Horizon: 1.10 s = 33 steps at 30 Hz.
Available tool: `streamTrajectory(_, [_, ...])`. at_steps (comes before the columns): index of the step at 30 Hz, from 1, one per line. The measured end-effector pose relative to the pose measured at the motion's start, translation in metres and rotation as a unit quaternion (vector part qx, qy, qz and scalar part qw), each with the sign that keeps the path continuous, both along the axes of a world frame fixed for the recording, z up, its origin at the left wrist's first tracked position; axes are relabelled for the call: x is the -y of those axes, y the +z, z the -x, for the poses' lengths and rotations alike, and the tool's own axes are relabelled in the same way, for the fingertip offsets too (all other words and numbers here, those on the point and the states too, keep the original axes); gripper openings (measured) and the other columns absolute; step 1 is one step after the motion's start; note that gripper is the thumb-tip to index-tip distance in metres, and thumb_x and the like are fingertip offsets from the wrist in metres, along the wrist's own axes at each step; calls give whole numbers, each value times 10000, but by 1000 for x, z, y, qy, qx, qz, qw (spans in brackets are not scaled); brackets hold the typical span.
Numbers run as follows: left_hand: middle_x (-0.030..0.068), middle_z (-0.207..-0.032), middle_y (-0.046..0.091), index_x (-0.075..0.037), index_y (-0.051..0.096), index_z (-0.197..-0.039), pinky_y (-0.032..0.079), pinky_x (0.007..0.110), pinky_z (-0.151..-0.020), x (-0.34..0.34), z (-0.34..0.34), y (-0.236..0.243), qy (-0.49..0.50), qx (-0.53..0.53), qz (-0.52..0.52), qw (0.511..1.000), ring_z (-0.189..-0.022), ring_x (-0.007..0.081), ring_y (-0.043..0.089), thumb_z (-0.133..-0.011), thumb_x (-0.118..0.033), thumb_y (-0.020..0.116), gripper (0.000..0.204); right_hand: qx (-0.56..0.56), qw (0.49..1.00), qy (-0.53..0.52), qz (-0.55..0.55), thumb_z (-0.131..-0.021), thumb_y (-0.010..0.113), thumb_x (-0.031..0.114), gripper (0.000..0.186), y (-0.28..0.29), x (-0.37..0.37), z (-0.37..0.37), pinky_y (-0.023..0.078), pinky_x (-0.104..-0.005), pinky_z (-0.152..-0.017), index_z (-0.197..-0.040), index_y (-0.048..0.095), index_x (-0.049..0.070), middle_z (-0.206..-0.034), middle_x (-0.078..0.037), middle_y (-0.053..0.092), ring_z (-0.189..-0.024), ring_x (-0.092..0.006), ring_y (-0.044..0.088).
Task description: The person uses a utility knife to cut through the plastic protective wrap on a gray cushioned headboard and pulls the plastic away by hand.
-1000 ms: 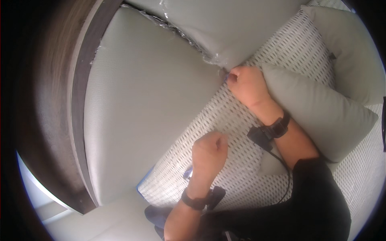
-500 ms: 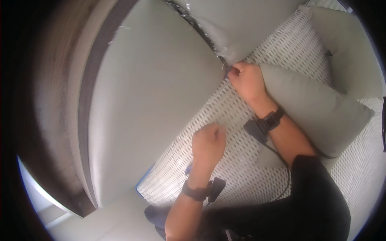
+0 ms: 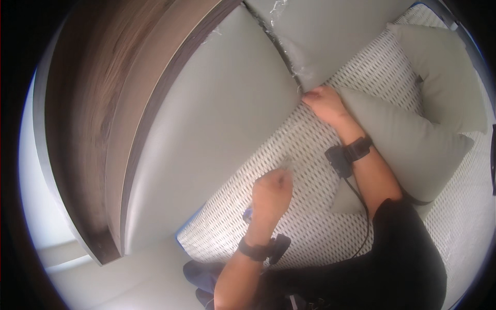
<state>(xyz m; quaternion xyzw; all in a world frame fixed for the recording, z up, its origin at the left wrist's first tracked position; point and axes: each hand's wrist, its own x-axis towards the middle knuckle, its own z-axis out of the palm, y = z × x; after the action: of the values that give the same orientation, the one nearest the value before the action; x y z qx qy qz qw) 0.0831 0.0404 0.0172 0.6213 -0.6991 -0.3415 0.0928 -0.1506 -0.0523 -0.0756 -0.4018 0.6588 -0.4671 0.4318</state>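
Note:
My left hand is closed above the mattress, with a blurred, see-through scrap that looks like clear plastic film at its fingertips. At the lower end of the dark seam between two padded grey panels, my right hand has its fingers closed against the mattress edge. What those fingers pinch, if anything, is hidden. Shreds of clear film cling along the seam. One padded panel lies to the left of the seam, another to the right.
Grey-green pillows lie on the mattress beside my right forearm. A brown wooden frame curves along the left. From the strapped device on my right wrist a black cable runs down over the mattress.
The view has shifted, showing more of the wooden frame at the left. My right hand stays at the seam's lower end. My left hand remains closed over the mattress, slightly lower and further right in the picture.

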Motion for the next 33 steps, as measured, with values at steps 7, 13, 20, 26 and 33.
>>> streamTrajectory(7, [186,-632,524,37,608,-802,440,402,-566,8,8,-5,-56,-20,61,996,-556,314,478,-956,-218,676,305,12,998,-48,32,-862,615,154,262,3,5,-11,540,-437,-780,-956,722,-65,-840,-272,707,-810,-398,700])
streamTrajectory(13, [193,-628,518,42,598,-787,435,403,-566,8,8,3,-54,-13,91,994,-559,315,438,-948,-211,676,310,-206,972,-111,3,-823,616,124,211,-8,17,-27,553,-489,-811,-873,730,-47,-893,-283,708,-876,-461,684])
streamTrajectory(20, [209,-687,598,9,610,-750,469,465,-601,1,1,25,-32,33,77,996,-634,417,575,-952,-213,656,304,-288,956,-62,12,-814,649,151,196,-9,19,-17,552,-497,-835,-828,735,-24,-888,-278,708,-899,-448,689])
streamTrajectory(26, [165,-635,572,33,651,-810,452,386,-581,-1,-13,18,-1,50,68,996,-568,262,512,-960,-255,662,324,-199,975,98,-18,-823,665,228,273,9,4,3,541,-471,-807,-899,733,-25,-898,-256,706,-866,-426,684])
streamTrajectory(33, [127,-624,556,27,651,-817,439,360,-573,8,-6,6,22,11,59,998,-576,188,459,-959,-250,672,312,-169,984,49,2,-845,651,246,309,13,3,-1,552,-463,-849,-913,745,-41,-930,-268,717,-915,-431,693])
